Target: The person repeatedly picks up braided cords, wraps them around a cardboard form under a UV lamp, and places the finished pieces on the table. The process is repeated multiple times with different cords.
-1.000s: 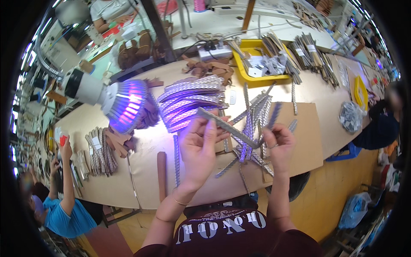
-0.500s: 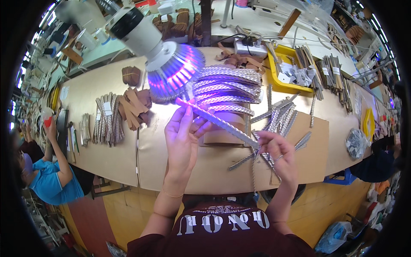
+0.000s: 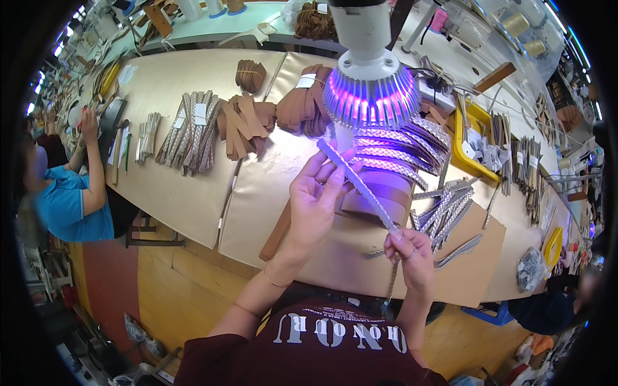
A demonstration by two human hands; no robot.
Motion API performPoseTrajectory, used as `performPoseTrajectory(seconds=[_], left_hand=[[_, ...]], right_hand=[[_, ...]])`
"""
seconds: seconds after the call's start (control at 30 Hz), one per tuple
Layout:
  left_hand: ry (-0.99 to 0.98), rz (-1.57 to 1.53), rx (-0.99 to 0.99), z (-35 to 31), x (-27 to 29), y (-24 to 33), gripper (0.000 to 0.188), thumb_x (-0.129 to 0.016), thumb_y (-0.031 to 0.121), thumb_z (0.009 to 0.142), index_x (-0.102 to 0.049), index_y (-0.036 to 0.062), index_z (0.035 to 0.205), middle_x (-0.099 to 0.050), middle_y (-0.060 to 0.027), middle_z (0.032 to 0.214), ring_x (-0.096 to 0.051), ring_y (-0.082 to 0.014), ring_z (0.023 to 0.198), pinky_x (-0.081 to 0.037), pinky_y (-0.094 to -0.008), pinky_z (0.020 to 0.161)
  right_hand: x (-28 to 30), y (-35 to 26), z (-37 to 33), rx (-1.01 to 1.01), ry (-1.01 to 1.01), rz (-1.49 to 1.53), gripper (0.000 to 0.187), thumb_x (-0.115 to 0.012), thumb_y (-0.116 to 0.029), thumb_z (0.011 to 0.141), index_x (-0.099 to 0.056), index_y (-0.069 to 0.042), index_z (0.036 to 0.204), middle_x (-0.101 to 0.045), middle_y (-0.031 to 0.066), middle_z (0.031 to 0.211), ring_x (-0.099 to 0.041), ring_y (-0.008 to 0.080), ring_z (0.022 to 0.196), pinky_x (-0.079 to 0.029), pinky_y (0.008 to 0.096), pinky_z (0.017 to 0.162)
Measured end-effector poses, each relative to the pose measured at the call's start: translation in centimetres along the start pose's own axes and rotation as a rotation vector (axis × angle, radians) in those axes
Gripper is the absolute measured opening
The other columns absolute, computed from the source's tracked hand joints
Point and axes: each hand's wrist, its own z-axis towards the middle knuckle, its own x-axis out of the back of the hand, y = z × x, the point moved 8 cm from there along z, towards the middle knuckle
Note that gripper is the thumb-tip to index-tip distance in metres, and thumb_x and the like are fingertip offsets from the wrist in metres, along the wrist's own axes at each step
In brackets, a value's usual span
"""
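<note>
- Two bare hands hold one narrow strip (image 3: pixel 362 187) in the air above the table (image 3: pixel 267 193), slanting from upper left down to the right.
- Left hand (image 3: pixel 317 201): thumb and fingers closed lightly on the strip near its upper end.
- Right hand (image 3: pixel 411 252): thumb and fingertips pinched narrow on its lower end.
- Step in hand, as judged: the strip is held out straight below the lit lamp (image 3: pixel 372 93), probably for checking or treatment; which of these cannot be told.
- Next move, as judged: calls for a light hold at both ends, the strip kept flat and untwisted, and its upper end clear of the lamp.
- Condition of strip: slender, fairly straight, the visible face rather plain and tinted violet by the light, the edge faintly wavy. No damage can be made out at this size; the far face is hidden.
- Surroundings: a stack of braided strips (image 3: pixel 393 154) lies beneath the lamp, just behind the held strip; a loose heap of strips (image 3: pixel 449 215) lies to the right, partly on a cardboard sheet (image 3: pixel 484 254).
</note>
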Motion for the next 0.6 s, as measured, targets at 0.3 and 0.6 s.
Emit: performPoseTrajectory(seconds=[0.3,0.6], left_hand=[[0.100,-0.071,0.030,0.5,3.0,-0.1,0.036,-0.050,0.005,0.100,-0.045,-0.0034,0.135,-0.059,-0.0222,0.128,-0.064,-0.0301,0.113,-0.056,-0.0396,0.096],[0.170,-0.158,0.067,0.6,5.0,0.1,0.035,-0.053,0.008,0.099,-0.048,-0.0018,0.132,-0.057,-0.0211,0.131,-0.060,-0.0302,0.119,-0.055,-0.0357,0.097]], right_hand=[[-2.4,1.0,-1.1,0.160,0.081,-1.070,0.031,-0.069,-0.029,0.090,-0.064,-0.003,0.106,-0.062,0.0099,0.087,-0.065,0.0255,0.073,-0.048,0.0357,0.061],[2.5,1.8,-3.0,-0.146,0.251,-1.376,0.029,-0.065,-0.035,0.091,-0.067,-0.007,0.091,-0.070,0.0122,0.084,-0.067,0.0338,0.075,-0.050,0.0438,0.064]])
